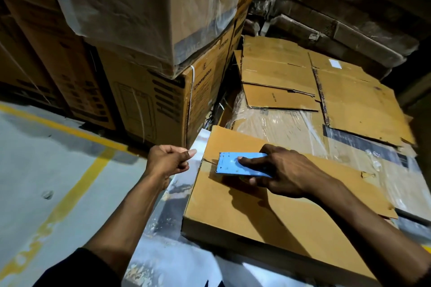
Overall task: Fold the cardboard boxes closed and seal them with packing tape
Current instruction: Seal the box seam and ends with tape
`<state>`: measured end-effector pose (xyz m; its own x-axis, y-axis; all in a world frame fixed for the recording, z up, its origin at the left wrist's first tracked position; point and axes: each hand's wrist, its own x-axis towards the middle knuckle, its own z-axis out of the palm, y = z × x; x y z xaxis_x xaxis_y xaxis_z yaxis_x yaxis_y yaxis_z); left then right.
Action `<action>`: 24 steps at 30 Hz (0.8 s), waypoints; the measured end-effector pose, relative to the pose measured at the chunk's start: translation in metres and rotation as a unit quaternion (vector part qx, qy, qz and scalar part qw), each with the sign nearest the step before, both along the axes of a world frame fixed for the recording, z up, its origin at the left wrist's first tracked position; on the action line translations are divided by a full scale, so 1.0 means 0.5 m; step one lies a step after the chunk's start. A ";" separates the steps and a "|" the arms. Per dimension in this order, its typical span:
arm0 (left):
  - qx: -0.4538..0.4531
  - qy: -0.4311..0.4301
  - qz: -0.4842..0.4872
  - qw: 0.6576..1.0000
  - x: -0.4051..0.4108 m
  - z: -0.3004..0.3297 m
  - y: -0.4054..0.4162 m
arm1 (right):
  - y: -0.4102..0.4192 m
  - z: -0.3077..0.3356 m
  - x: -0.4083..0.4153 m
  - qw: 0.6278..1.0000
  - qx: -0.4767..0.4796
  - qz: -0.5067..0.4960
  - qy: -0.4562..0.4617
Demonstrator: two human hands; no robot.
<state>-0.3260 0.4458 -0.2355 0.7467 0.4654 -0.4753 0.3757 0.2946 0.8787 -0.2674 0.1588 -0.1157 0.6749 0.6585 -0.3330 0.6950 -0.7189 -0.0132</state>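
While the right hand (277,170) is gripping the blue tape dispenser (240,165) against the cardboard box (245,207) seam, the left hand (168,161) is pinching clear tape, apparently tensioning it.

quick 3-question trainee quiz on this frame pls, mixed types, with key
1. True or false: the right hand holds the blue tape dispenser against the top of the cardboard box.
2. The left hand is: A) flat on the box top, B) off the box's left edge with fingers curled and thumb pinched, C) gripping the dispenser.
3. What marks the grey floor on the left?

Key
1. True.
2. B. Whether it pinches a tape end cannot be told.
3. Yellow painted lines.
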 end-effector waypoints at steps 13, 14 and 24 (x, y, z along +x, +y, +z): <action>-0.068 0.024 -0.014 0.997 0.007 -0.099 0.046 | 0.099 -0.035 0.021 0.999 -0.043 -0.008 -0.020; -0.087 0.030 -0.011 0.996 0.004 -0.110 0.038 | 0.101 -0.037 0.020 0.999 -0.049 -0.009 -0.021; -0.135 0.048 0.025 0.989 -0.015 -0.161 -0.064 | 0.117 -0.033 0.012 0.995 -0.096 0.008 -0.012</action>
<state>-0.3334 0.4138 -0.3159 0.6709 0.3482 -0.6547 0.4322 0.5337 0.7269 -0.2614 0.2173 -0.1324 0.6737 0.5956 -0.4374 0.7054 -0.6947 0.1404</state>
